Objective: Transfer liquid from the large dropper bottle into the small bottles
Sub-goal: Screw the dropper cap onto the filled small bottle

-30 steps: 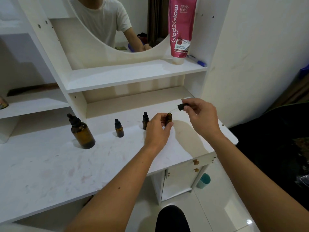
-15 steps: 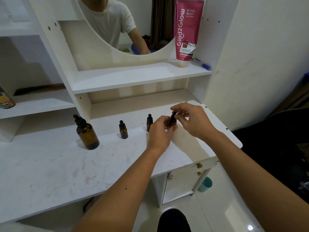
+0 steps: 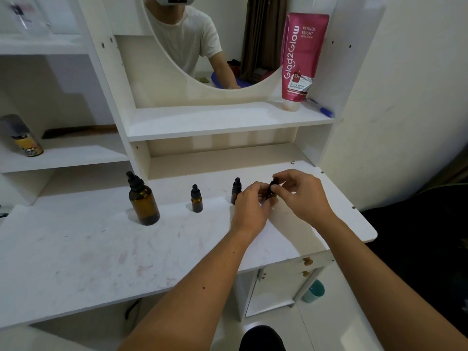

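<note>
While pinched, small bottle [image 3: 271, 192] upright

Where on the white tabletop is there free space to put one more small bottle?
Free: the wide front area of the tabletop, and between large bottle and leftmost small bottle. Crowded: the right part, where both hands hold a small bottle.

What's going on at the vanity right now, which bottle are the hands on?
A person is working on the rightmost small bottle on the white tabletop. The left hand grips its body while the right hand pinches the black dropper cap at its top. Two other small bottles stand capped to the left, untouched. The large dropper bottle stands capped further left, with no hand on it.
</note>
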